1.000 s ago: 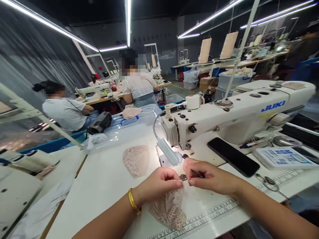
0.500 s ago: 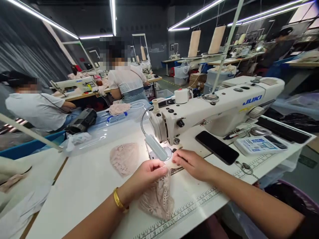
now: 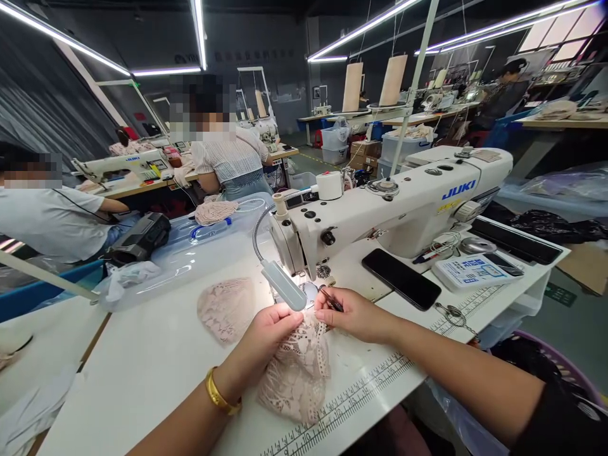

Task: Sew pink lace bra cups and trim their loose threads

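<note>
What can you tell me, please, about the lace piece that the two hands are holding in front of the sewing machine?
The lace piece is pale pink, openwork fabric with a scalloped, patterned edge, roughly cup-shaped and limp. It lies crumpled on the white table, its lower part near the printed ruler along the front edge. The left hand pinches its upper edge; the right hand, which also holds a thin dark tool, touches the same edge just below the machine's lamp. A similar lace piece lies apart to its left.
</note>
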Tool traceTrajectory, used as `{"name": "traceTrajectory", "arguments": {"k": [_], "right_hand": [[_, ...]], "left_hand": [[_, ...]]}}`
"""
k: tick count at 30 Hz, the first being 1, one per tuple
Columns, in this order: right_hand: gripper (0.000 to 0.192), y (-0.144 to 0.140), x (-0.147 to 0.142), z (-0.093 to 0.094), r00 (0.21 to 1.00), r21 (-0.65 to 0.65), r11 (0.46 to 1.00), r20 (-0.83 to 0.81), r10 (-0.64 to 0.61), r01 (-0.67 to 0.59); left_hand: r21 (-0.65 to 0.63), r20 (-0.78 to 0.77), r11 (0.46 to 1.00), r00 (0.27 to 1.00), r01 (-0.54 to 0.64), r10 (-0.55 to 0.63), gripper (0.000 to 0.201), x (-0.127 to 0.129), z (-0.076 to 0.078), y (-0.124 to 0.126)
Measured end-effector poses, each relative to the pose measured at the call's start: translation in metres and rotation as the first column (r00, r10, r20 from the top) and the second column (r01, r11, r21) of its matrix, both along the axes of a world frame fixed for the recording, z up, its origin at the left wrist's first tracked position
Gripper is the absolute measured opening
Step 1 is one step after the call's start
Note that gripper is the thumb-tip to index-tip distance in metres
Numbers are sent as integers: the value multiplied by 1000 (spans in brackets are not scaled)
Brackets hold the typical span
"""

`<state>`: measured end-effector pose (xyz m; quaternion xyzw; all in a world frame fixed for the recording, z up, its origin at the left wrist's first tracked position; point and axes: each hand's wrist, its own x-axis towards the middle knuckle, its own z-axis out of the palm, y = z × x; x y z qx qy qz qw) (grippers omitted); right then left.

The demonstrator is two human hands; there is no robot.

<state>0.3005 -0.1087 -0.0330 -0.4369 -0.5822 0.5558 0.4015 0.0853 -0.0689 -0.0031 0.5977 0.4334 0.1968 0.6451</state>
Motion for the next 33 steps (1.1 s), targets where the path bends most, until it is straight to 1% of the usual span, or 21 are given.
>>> {"name": "traceTrajectory", "arguments": {"k": [5, 8, 11, 13, 15, 17, 19, 23, 25, 28, 31, 33], "right_hand": [[19, 0, -1, 0, 999, -21, 1000, -42, -11, 10], [19, 0, 0, -3, 999, -2, 1000, -25, -21, 21], [14, -1, -2, -5, 994, 98, 990, 27, -109, 105], [9, -3, -3, -5, 978, 211, 963, 81, -191, 170], [6, -6, -4, -3, 961, 329, 926, 135, -240, 185], [8, -9, -4, -1, 952, 409, 897, 171, -254, 166], [11, -11, -4, 1, 958, 407, 904, 181, -221, 131], [17, -11, -3, 2, 986, 268, 962, 136, -94, 55], [15, -11, -2, 2, 987, 260, 964, 134, -92, 55], [13, -11, -3, 1, 969, 361, 928, 178, -170, 97], [16, -13, -5, -2, 954, 513, 857, 229, -191, 48], [14, -13, -8, -3, 946, 576, 817, 259, -194, 10]], "left_hand": [[-15, -7, 1000, 1000, -2, 2, 40, 2, 4, -3], [-30, 2, 1000, 1000, -5, 5, 38, 4, 7, -4], [-51, 43, 999, 999, -10, 12, 35, 4, 7, -5], [-61, 62, 998, 998, -20, 24, 34, 4, 6, -5], [-66, 77, 997, 996, -41, 46, 33, 4, 5, -4], [-71, 95, 995, 993, -64, 71, 31, 4, 3, -4], [-80, 105, 993, 990, -87, 95, 29, 4, 2, -3], [-82, 113, 992, 988, -93, 102, 25, 5, 2, -3], [-79, 127, 993, 987, -89, 98, 24, 5, 2, -3], [-70, 125, 991, 985, -111, 119, 24, 4, -1, -2], [-40, 100, 990, 985, -137, 140, 24, 4, -1, -2], [-20, 91, 990, 986, -138, 139, 25, 5, 1, -3]]}}
